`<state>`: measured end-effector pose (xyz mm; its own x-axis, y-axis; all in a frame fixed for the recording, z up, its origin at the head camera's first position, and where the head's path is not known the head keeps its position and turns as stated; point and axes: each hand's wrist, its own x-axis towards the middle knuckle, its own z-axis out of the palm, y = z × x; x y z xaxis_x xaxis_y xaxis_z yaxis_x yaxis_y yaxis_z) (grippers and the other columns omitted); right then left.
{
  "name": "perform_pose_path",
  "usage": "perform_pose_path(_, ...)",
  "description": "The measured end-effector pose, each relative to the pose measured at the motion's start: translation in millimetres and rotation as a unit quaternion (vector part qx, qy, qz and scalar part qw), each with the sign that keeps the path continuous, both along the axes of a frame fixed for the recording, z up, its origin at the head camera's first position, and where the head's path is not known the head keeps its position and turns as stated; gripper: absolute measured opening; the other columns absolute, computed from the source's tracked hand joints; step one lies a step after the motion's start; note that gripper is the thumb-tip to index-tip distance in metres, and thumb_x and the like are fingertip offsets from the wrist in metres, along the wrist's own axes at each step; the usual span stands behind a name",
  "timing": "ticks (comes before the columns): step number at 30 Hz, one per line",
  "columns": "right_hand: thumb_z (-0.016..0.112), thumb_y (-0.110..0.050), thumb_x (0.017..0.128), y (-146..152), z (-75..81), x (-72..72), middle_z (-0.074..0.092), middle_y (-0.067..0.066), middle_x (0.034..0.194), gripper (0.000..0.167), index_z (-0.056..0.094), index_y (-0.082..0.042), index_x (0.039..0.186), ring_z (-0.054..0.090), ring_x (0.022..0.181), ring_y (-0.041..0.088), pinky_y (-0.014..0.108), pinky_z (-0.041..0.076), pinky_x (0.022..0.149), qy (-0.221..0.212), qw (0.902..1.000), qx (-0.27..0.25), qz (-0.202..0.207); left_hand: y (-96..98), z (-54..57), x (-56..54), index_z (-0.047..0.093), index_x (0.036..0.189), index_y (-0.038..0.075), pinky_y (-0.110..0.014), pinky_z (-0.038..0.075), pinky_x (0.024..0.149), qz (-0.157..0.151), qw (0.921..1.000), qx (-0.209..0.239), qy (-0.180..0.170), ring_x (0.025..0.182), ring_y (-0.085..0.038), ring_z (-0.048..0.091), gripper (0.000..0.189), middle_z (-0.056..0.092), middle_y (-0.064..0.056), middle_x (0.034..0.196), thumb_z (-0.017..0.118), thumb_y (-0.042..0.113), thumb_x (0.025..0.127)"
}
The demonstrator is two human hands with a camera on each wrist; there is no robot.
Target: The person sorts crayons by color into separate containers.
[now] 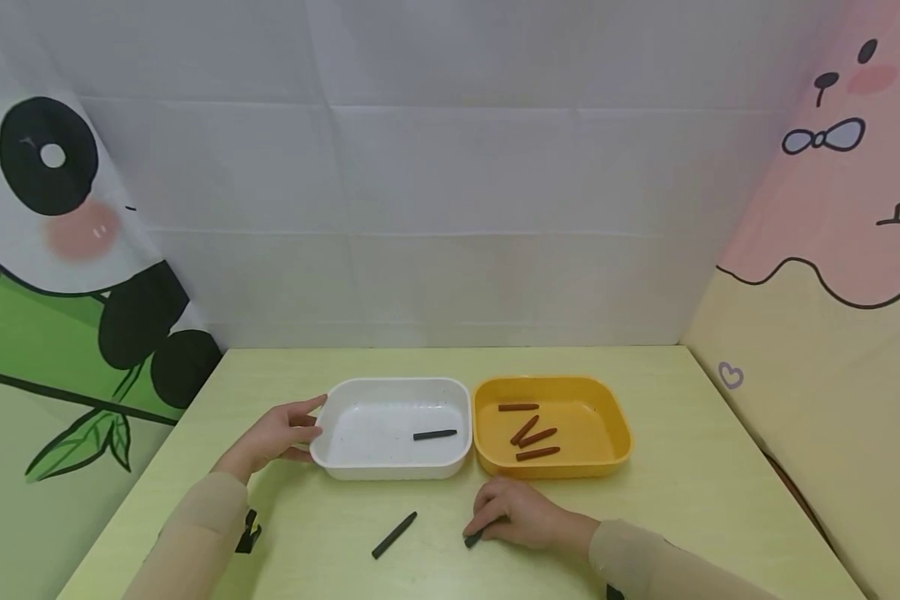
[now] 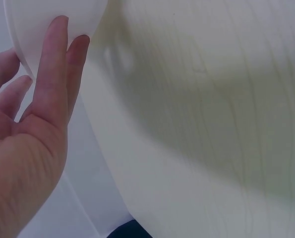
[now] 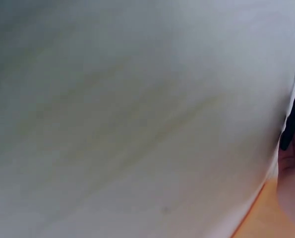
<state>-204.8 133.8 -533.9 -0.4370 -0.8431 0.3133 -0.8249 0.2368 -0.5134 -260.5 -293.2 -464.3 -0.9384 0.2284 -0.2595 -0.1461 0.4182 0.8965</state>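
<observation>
My left hand [image 1: 273,433] is at the left end of a white tray [image 1: 367,425], its fingertips touching the rim and outer wall. The left wrist view shows those fingers nearly straight against the tray's side. Between thumb and fingers, my right hand [image 1: 521,517] pinches a black crayon [image 1: 473,539] low over the table, in front of the yellow tray [image 1: 592,425]. Part of that crayon is hidden by the fingers. Another black crayon [image 1: 394,536] lies slanted on the table in front of the white tray. Inside the white tray is one black crayon [image 1: 435,435].
Several brown crayons [image 1: 537,454] lie in the yellow tray, which stands right beside the white one. Both trays sit on a pale yellow table [image 1: 660,517]. A white sheet [image 1: 450,283] hangs behind, with cartoon-printed panels at left and right.
</observation>
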Motion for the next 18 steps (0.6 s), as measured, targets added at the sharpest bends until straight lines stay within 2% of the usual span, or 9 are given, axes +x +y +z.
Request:
perform_pose_path(7,0.077,-0.011,0.085,-8,14.8,6.3,0.064,-0.011,0.097,0.024,0.079,-0.020,0.108,0.054,0.094,-0.002,0.013,0.043,0.084,0.000,0.9998,-0.009,0.018,0.4,1.3,0.4,0.027,0.155,0.002,-0.046,0.058,0.077,0.003,1.0000,-0.004,-0.002,0.098,-0.030,0.061,0.070,0.045,-0.034,0.132,0.064,0.005,0.096)
perform_pose_path(14,0.076,-0.011,0.087,-21,29.2,6.9,0.065,-0.011,0.097,0.023,0.079,-0.021,0.108,0.053,0.094,0.000,0.011,0.042,0.085,0.028,0.9993,-0.011,0.023,0.3,1.0,0.9,0.026,0.155,0.001,-0.045,0.058,0.077,0.003,1.0000,-0.006,0.000,0.097,-0.030,0.062,0.070,0.046,-0.034,0.131,0.064,0.005,0.096)
perform_pose_path(18,0.076,-0.010,0.087,-29,33.3,4.9,0.066,-0.009,0.096,0.022,0.080,-0.020,0.106,0.054,0.091,0.001,0.010,0.042,0.082,0.046,0.9979,-0.037,0.027,0.1,-0.2,0.7,0.027,0.155,0.001,-0.045,0.058,0.077,0.002,1.0000,-0.001,0.002,0.098,-0.030,0.062,0.070,0.046,-0.034,0.131,0.063,0.004,0.096)
